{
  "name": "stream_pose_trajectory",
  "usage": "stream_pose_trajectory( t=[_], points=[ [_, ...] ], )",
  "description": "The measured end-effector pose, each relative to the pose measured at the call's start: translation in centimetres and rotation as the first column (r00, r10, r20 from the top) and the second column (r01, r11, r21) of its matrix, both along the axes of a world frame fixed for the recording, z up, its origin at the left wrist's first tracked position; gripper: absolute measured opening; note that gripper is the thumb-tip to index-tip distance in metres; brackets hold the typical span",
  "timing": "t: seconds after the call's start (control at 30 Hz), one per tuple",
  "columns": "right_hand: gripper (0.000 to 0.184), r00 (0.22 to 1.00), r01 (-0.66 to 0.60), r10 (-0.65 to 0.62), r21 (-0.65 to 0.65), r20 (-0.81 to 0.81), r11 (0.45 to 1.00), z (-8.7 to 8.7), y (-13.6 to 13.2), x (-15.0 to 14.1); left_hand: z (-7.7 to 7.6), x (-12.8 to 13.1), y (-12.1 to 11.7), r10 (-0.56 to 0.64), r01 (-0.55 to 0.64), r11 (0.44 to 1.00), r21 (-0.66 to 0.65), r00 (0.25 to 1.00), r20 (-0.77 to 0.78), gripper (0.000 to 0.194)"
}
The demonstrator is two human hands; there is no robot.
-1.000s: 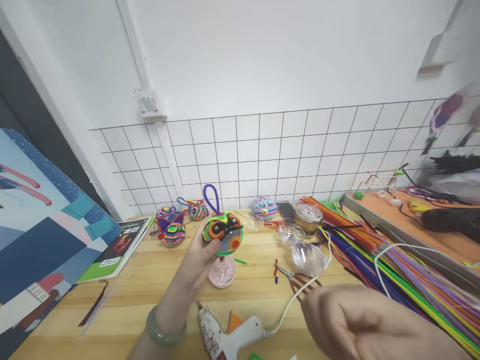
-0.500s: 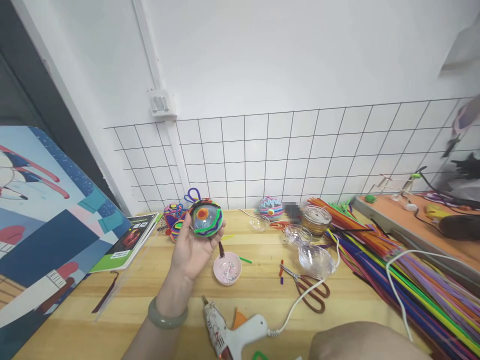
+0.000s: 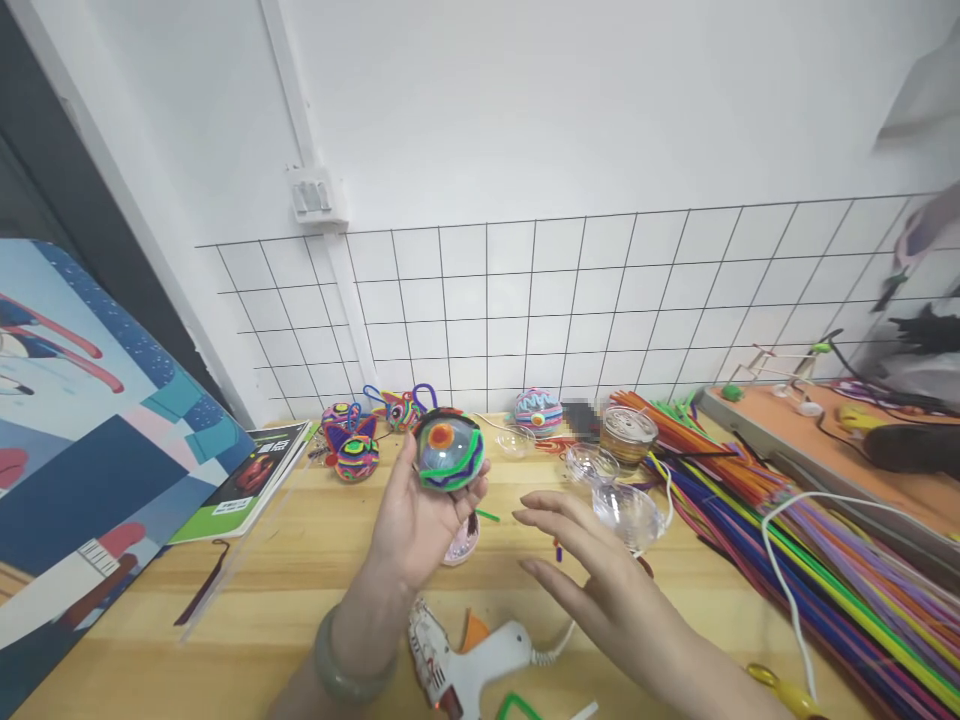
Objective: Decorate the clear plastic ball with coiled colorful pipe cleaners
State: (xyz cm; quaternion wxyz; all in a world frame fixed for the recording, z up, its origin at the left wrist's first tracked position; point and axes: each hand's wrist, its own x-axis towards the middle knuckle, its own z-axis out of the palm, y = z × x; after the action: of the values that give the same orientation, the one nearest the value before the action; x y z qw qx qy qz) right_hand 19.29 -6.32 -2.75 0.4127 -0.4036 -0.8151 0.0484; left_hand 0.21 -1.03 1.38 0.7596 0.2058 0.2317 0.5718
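Note:
My left hand (image 3: 420, 515) holds a clear plastic ball (image 3: 453, 456) from below, fingers curled round it. An orange disc and green, purple and black fuzzy strips cover parts of the ball. To its right my right hand (image 3: 577, 550) hangs over the table, fingers apart and nothing in them. A bowl of small beads (image 3: 461, 543) is partly hidden behind my left hand. Below the hands lies a white hot glue gun (image 3: 487, 660). My right hand covers most of the scissors, leaving a bit of brown handle (image 3: 645, 567).
Several decorated balls (image 3: 356, 450) stand at the back left, near a magazine (image 3: 247, 480). Clear plastic half shells (image 3: 630, 515) and a round tub (image 3: 628, 435) sit right of centre. Bundled pipe cleaners (image 3: 810, 570) line the right side. The white cord (image 3: 780, 580) crosses them.
My left hand has moved right with the ball, now partly covering the bead bowl. My right hand has come in from the lower right, its fingers spread, over the scissors.

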Motion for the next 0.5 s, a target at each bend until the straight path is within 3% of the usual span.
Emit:
stream_pose_trajectory(
  t=[0.13,0.3,0.5],
  points=[
    [0.023,0.998,0.016,-0.004,0.171,-0.068,0.985,0.5,-0.1,0.3,-0.6,2.4,-1.7,-0.120,0.121,0.991,-0.055,0.993,0.016,0.041],
    [0.014,0.997,0.031,-0.018,0.170,-0.077,0.985,1.2,-0.2,0.8,-1.1,4.0,-3.3,-0.225,0.226,0.974,-0.023,0.974,0.024,0.037],
    [0.008,1.000,-0.015,0.015,0.130,-0.004,0.991,1.4,0.1,1.2,-1.6,4.1,-3.3,-0.263,0.263,0.965,-0.025,0.965,-0.013,0.041]
  ],
)
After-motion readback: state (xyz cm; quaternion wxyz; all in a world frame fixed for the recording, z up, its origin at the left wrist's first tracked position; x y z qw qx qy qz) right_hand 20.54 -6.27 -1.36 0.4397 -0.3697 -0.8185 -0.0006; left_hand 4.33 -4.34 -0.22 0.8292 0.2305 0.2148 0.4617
